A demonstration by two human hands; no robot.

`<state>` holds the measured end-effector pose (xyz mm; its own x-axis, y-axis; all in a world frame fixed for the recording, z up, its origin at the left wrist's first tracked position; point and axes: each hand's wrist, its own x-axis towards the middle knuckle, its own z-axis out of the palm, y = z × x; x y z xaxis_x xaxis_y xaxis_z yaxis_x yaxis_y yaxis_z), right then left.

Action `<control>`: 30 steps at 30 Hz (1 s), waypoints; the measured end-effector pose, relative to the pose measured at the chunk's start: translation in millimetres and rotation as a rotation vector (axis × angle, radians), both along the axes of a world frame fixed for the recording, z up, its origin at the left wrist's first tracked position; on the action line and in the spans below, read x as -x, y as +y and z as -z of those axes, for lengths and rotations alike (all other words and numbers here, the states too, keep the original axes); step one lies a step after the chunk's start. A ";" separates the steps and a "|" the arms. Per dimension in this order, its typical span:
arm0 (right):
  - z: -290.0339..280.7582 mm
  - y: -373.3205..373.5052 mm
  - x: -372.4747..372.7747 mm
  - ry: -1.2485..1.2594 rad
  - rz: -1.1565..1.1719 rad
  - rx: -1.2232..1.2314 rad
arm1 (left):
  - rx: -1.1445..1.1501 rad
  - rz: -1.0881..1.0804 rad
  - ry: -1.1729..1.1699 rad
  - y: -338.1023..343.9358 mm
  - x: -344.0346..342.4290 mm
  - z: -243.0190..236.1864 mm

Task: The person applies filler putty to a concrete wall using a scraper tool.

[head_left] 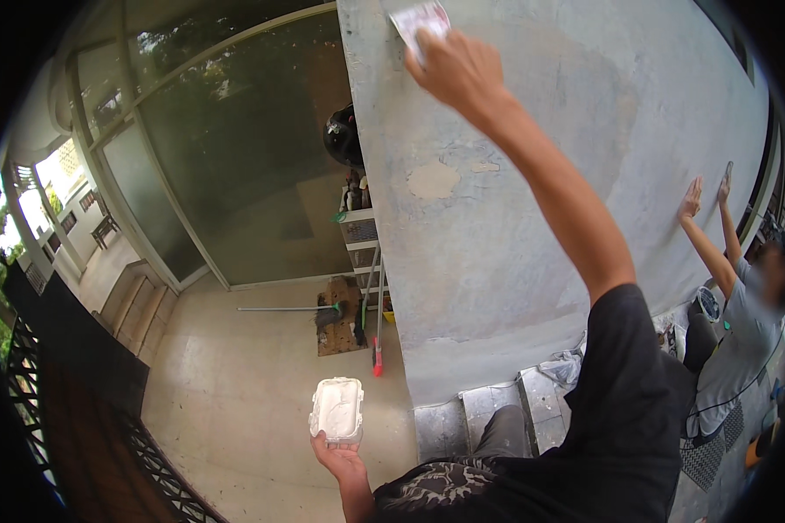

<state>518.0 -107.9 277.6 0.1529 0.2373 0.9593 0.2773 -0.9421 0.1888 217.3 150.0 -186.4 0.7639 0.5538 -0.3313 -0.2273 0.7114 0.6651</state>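
My left hand [342, 460] holds up a white plastic tub [338, 411] from below, its fingers around the base. White paste fills the tub, with a smoothed, marked surface. High up, my right hand [467, 71] is closed on a flat putty spreader [420, 24], pale with pinkish marks and slightly blurred. The spreader lies at or very near the upper left part of the grey wall [532, 253], close to its vertical edge. Patches of lighter filler [433, 179] show on the wall below my right arm.
Grey steps [440, 429] run along the wall's foot beside my leg. At right, another person [733, 340] has both hands on the wall, with a bucket [707, 303] nearby. Brooms [378, 349], a cardboard piece [342, 331] and a shelf [358, 231] with a black helmet [344, 138] stand left of the wall.
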 end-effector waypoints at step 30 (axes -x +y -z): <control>-96.9 -13.6 -3.5 -0.366 -0.284 0.131 | -0.053 -0.027 0.024 3.0 -1.0 9.1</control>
